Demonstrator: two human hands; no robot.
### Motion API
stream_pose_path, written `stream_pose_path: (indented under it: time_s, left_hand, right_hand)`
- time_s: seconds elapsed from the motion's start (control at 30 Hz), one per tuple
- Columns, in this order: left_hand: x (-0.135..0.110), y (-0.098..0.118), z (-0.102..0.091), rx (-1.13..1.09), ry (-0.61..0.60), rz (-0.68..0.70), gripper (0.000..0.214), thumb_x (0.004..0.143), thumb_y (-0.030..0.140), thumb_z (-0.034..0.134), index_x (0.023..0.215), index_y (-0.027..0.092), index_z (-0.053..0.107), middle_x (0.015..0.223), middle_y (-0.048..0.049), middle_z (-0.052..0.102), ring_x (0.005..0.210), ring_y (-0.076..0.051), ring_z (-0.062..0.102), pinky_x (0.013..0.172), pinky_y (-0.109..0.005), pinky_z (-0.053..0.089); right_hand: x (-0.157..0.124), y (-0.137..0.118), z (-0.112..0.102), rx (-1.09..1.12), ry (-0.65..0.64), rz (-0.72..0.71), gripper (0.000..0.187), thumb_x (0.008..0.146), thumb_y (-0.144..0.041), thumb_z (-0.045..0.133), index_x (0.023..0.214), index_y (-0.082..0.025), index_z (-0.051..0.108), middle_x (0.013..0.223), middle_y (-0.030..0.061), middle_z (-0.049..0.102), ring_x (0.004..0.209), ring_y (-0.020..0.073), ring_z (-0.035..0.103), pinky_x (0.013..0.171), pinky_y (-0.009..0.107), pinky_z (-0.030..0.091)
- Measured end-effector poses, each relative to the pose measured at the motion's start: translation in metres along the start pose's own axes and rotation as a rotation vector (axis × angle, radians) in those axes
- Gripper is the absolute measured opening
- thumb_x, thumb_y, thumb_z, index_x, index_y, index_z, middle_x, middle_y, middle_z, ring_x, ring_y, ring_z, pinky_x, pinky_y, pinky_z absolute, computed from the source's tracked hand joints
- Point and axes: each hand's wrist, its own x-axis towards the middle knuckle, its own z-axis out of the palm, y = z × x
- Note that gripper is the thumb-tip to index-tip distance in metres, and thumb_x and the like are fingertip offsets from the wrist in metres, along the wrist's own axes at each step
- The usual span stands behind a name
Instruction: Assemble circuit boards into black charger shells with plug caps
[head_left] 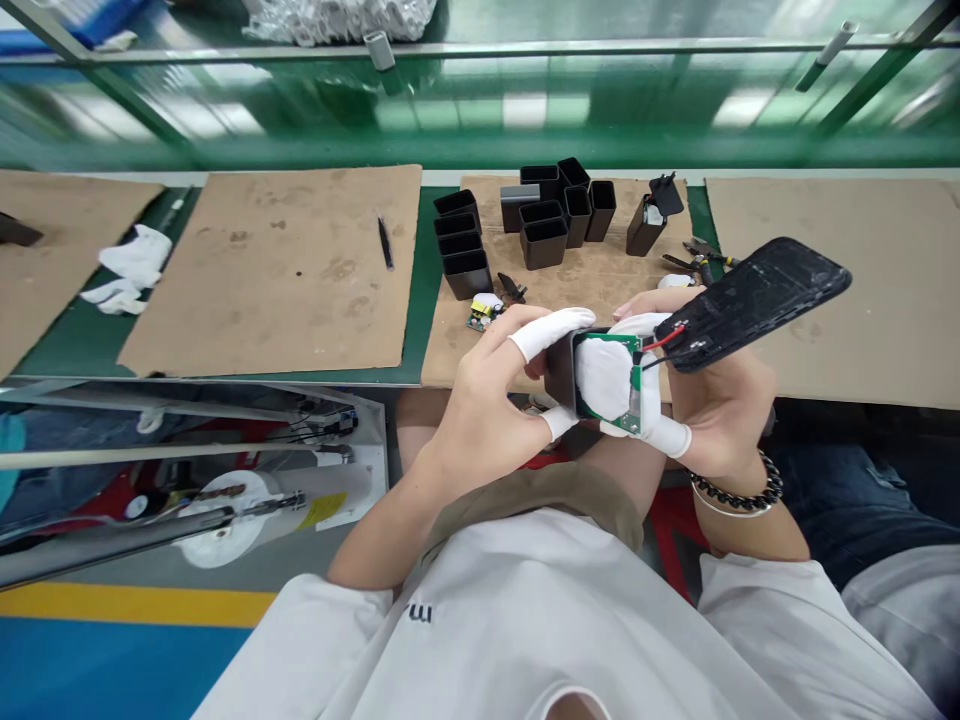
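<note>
Part-hidden by a panel (757,300), the right hand (716,410) is curled, pinching a circuit board (634,405), the left hand (487,395) a case (561,377).

The black panel (757,300) hides part of the right hand (716,410). The circuit board (635,408) and white pad (604,378) block the view into the black box (559,375). The top edge cuts off the plastic bag (322,20); the right edge crops a neighbour's clothing (911,620).
</note>
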Motion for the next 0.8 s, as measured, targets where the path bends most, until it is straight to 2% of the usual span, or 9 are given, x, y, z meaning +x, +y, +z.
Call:
stream_pose_path:
  time_s: [0.13, 0.3, 0.43, 0.57, 0.63, 0.7, 0.73, 0.8]
  left_hand:
    - [0.0, -0.003, -0.003, -0.005, -0.012, 0.02, 0.051, 0.081, 0.02, 0.08, 0.13, 0.027, 0.068, 0.122, -0.0064, 0.069, 0.092, -0.019, 0.065, 0.074, -0.031, 0.058]
    - [-0.004, -0.008, -0.006, 0.003, 0.003, 0.038, 0.054, 0.081, 0.023, 0.082, 0.132, 0.028, 0.067, 0.125, -0.0068, 0.069, 0.095, -0.021, 0.065, 0.077, -0.033, 0.06]
    - [-0.007, -0.011, -0.007, -0.021, 0.0, 0.039, 0.056, 0.08, 0.025, 0.083, 0.133, 0.029, 0.067, 0.123, -0.0064, 0.068, 0.09, -0.019, 0.064, 0.074, -0.032, 0.06]
    - [-0.006, -0.011, -0.008, 0.01, 0.012, 0.05, 0.05, 0.082, 0.027, 0.081, 0.13, 0.029, 0.068, 0.121, -0.0074, 0.069, 0.101, -0.024, 0.066, 0.08, -0.036, 0.061]
    - [-0.005, -0.014, -0.008, 0.018, 0.018, 0.067, 0.049, 0.081, 0.026, 0.08, 0.129, 0.027, 0.069, 0.119, -0.0073, 0.07, 0.101, -0.023, 0.066, 0.08, -0.035, 0.06]
    - [-0.004, -0.02, -0.005, 0.015, 0.01, 0.055, 0.049, 0.079, 0.022, 0.079, 0.127, 0.026, 0.07, 0.115, -0.0062, 0.07, 0.092, -0.02, 0.065, 0.078, -0.033, 0.059]
    - [-0.004, -0.025, -0.003, 0.005, -0.004, 0.024, 0.05, 0.078, 0.021, 0.08, 0.127, 0.026, 0.071, 0.114, -0.0055, 0.071, 0.087, -0.018, 0.064, 0.077, -0.032, 0.059]
    - [-0.005, -0.036, 0.003, -0.066, -0.049, -0.085, 0.055, 0.072, 0.023, 0.085, 0.126, 0.024, 0.072, 0.115, -0.0055, 0.072, 0.083, -0.016, 0.064, 0.077, -0.031, 0.059]
  right_hand:
    - [0.0, -0.003, 0.001, 0.003, -0.025, -0.011, 0.037, 0.087, -0.052, 0.074, 0.118, -0.034, 0.068, 0.123, 0.0095, 0.069, 0.116, 0.036, 0.068, 0.101, 0.058, 0.059]
    - [-0.001, -0.006, 0.003, -0.065, -0.05, 0.016, 0.048, 0.081, -0.058, 0.078, 0.123, -0.037, 0.066, 0.125, 0.0091, 0.068, 0.118, 0.0378, 0.067, 0.1, 0.059, 0.059]
    - [0.003, -0.012, 0.005, -0.065, -0.047, -0.084, 0.041, 0.085, -0.045, 0.078, 0.123, -0.036, 0.066, 0.124, 0.0085, 0.069, 0.116, 0.0347, 0.068, 0.101, 0.055, 0.059]
    - [0.009, -0.02, 0.005, -0.086, -0.079, -0.128, 0.035, 0.088, -0.038, 0.075, 0.122, -0.035, 0.066, 0.123, 0.0078, 0.069, 0.115, 0.0327, 0.069, 0.101, 0.052, 0.06]
    - [0.009, -0.023, 0.005, -0.125, -0.099, -0.094, 0.033, 0.089, -0.038, 0.073, 0.121, -0.034, 0.066, 0.125, 0.0079, 0.069, 0.117, 0.0322, 0.068, 0.102, 0.051, 0.059]
    - [0.009, -0.023, 0.005, -0.154, -0.146, 0.003, 0.034, 0.089, -0.036, 0.074, 0.121, -0.031, 0.066, 0.128, 0.0086, 0.067, 0.121, 0.0316, 0.067, 0.106, 0.049, 0.058]
    - [0.008, -0.02, 0.004, -0.148, -0.188, 0.071, 0.038, 0.088, -0.036, 0.077, 0.123, -0.03, 0.065, 0.13, 0.009, 0.066, 0.123, 0.0313, 0.066, 0.107, 0.049, 0.057]
    - [0.008, -0.011, -0.001, -0.075, -0.298, 0.208, 0.058, 0.083, -0.039, 0.083, 0.135, -0.03, 0.058, 0.139, 0.0099, 0.063, 0.129, 0.0312, 0.064, 0.106, 0.047, 0.059]
